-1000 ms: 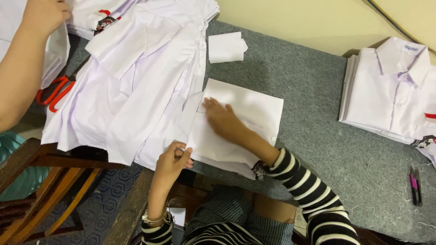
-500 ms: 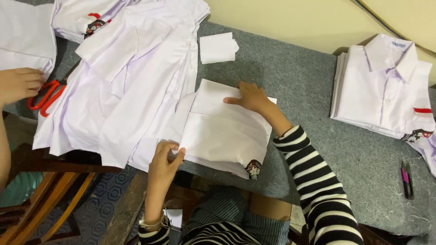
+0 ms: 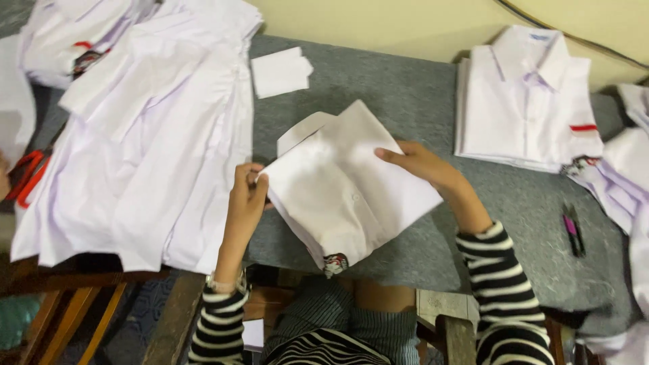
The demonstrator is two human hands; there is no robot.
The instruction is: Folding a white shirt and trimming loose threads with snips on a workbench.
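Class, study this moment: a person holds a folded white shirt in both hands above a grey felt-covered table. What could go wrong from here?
1. The left hand pinches only an edge of the folded white shirt, and the right hand lies flat on it, so the fold may loosen.
2. The loose heap of unfolded white shirts overhangs the grey felt-covered table and might slide off.
3. The dark pens could mark fabric nearby.

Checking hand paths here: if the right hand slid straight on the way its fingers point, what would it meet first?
The right hand points left across the folded white shirt; beyond it, probably the left hand gripping the opposite edge.
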